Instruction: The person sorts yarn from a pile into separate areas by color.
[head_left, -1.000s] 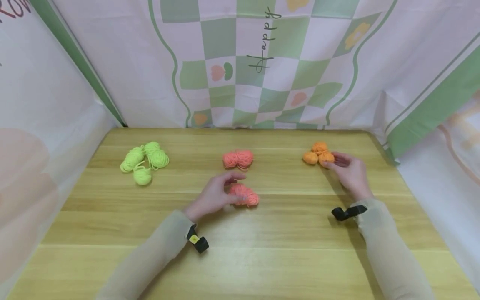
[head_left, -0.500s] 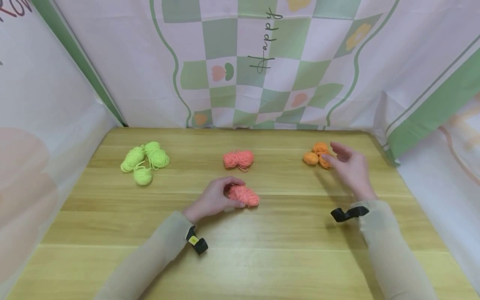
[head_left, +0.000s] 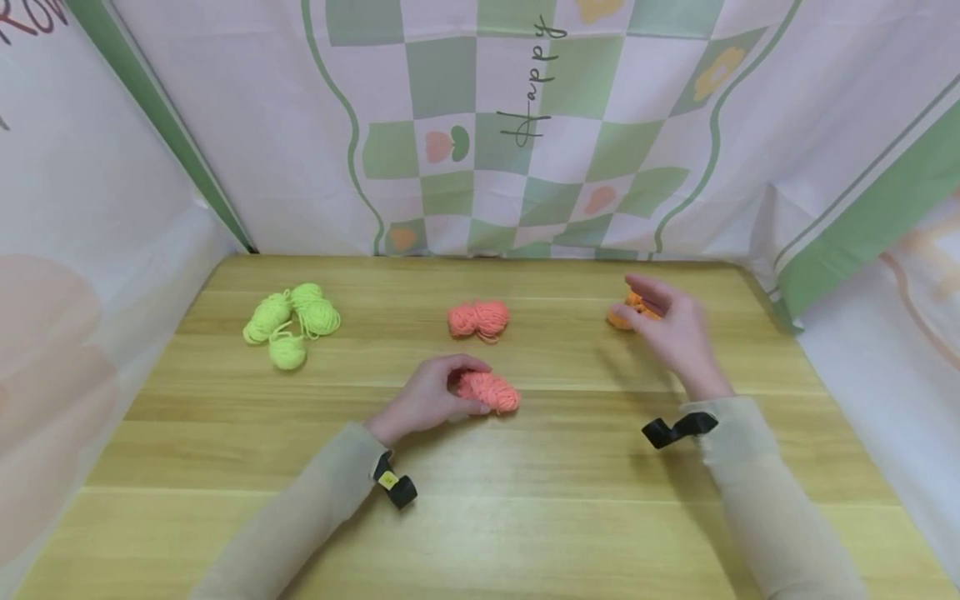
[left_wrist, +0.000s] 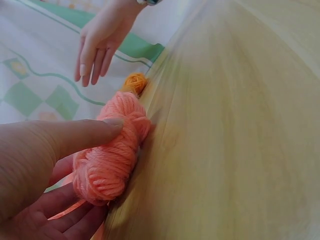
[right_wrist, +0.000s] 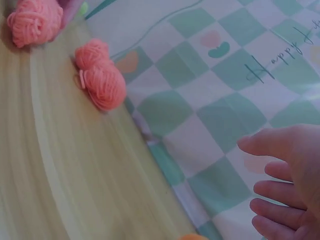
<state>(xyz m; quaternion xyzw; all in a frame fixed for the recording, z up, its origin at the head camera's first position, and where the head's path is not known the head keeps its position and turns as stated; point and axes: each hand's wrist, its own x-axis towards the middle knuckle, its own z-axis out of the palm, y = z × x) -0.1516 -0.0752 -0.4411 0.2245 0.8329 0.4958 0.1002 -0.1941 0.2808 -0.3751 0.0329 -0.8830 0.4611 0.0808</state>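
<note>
My left hand (head_left: 427,396) grips a coral-pink bundle of yarn (head_left: 491,392) low over the middle of the table, thumb on one side and fingers on the other. In the left wrist view the thumb lies across this bundle (left_wrist: 112,160). Beyond it, a second coral-pink yarn bundle (head_left: 477,320) rests by itself. My right hand (head_left: 675,337) hovers with loose, parted fingers in front of the orange yarn balls (head_left: 622,319), partly hiding them in the head view. The right wrist view shows nothing between the thumb and fingers of that hand (right_wrist: 295,185).
Three lime-green yarn balls (head_left: 287,352) lie clustered at the table's left. A printed cloth (head_left: 442,192) hangs along the back edge of the wooden table (head_left: 525,517), and more cloth hangs at both sides. Each wrist carries a black strap-on camera (head_left: 401,492).
My left fingers and thumb have closed round the near pink bundle, which stays in place. My right hand has let go of an orange ball, lifted off and shifted left over the group.
</note>
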